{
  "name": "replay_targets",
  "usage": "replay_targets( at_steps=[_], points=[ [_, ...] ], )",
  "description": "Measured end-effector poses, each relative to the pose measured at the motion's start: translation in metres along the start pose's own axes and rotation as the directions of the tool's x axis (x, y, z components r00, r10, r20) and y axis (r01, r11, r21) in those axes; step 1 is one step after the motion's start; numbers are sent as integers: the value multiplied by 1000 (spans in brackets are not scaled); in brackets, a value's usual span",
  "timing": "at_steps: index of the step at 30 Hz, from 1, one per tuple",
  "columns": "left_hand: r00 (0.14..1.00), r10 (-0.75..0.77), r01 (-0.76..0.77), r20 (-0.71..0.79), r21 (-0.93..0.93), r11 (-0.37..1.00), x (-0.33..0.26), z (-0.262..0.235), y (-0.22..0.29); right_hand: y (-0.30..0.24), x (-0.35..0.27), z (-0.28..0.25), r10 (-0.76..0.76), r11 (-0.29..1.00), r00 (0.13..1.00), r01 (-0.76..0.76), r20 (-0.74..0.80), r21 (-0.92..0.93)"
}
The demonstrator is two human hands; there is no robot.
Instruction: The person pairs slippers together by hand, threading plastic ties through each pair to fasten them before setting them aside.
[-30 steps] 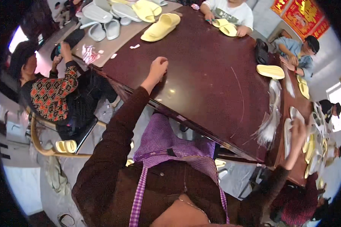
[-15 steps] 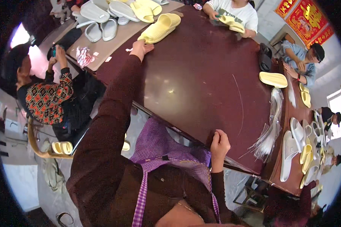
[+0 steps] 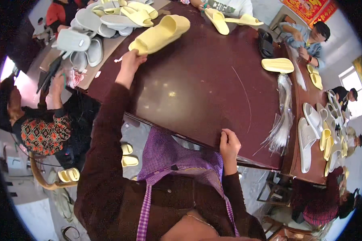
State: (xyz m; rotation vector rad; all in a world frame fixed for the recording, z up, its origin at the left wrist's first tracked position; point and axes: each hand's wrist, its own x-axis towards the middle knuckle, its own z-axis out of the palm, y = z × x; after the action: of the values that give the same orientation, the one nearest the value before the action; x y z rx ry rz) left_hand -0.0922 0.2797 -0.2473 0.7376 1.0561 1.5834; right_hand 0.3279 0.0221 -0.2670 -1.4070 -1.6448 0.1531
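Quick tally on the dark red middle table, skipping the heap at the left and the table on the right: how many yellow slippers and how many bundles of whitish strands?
Yellow slippers: 4 (one gripped by the left hand, two at the far side, one at the right)
Bundles of whitish strands: 1
Total: 5

Held slipper (image 3: 151,40): pale yellow; tabletop (image 3: 189,84): dark reddish brown; apron (image 3: 163,148): purple-and-white check; sleeves (image 3: 104,136): dark brown.
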Motion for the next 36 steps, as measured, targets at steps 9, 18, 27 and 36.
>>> replay_targets(
  at_steps=[9,18,27,36],
  points=[
    [982,-107,100,156,53,994,-172,40,1,-22,52,-33,370,666,892,-449,259,596],
    [960,-133,85,246,196,977,-234,64,3,1,66,-30,460,415,864,-415,207,810],
    [968,206,-246,144,372,895,-217,57,32,12,75,-85,733,428,674,-347,-95,835],
    [769,-127,-452,626,674,584,-140,88,61,27,135,-96,418,731,849,-526,323,435]
  ],
)
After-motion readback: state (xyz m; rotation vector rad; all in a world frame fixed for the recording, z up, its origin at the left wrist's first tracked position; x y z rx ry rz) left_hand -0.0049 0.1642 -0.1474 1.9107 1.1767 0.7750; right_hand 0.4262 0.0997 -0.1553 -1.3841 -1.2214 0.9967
